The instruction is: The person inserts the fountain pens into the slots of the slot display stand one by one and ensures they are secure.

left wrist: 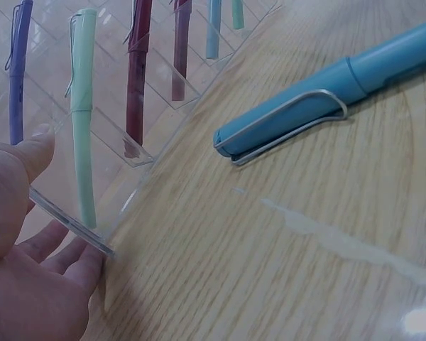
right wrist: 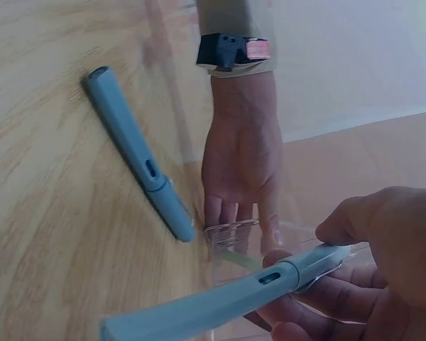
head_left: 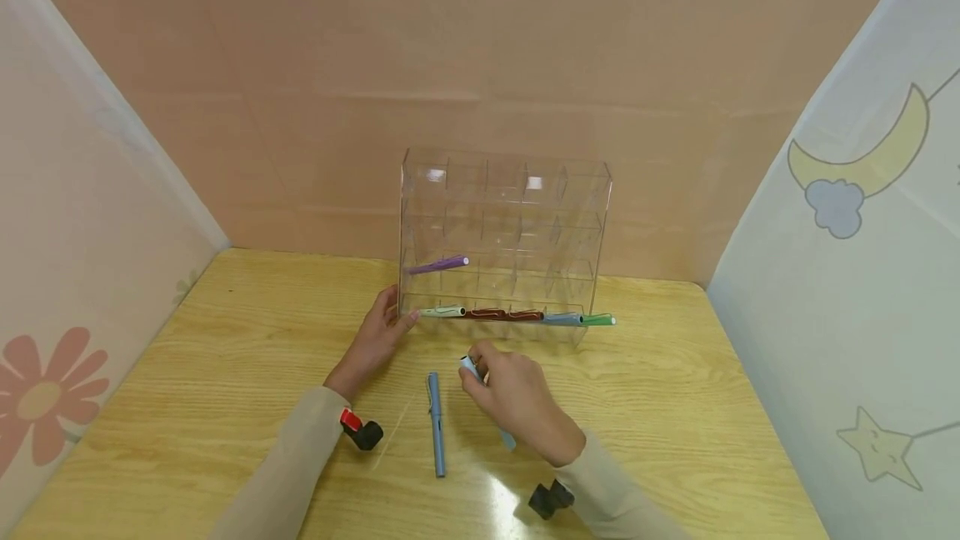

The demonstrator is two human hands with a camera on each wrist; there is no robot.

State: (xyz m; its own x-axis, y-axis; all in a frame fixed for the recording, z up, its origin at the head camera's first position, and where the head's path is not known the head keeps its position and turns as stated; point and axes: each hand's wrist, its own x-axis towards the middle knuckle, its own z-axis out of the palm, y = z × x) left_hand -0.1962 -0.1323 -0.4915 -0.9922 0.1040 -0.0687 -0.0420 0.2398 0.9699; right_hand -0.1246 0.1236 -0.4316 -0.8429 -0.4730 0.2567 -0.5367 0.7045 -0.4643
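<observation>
My left hand (head_left: 377,338) grips the lower left edge of a clear acrylic pen rack (head_left: 501,215), thumb on the front and fingers behind. Between the thumb and fingers of my right hand (head_left: 517,394) is a light blue pen (right wrist: 270,284), its cap end toward the rack. A second blue pen (head_left: 437,427) lies on the table between the two forearms. In the rack's bottom row sit a pale green pen (left wrist: 83,106), two dark red pens (head_left: 504,315), a blue pen (head_left: 562,319) and a green pen (head_left: 598,320). One purple pen (head_left: 438,265) rests in the row above, at the left.
The wood-grain table (head_left: 660,407) reaches back to a plain peach backdrop (head_left: 480,48). Patterned side panels (head_left: 847,290) stand left and right. Each sleeve carries a small black wrist camera (head_left: 363,433).
</observation>
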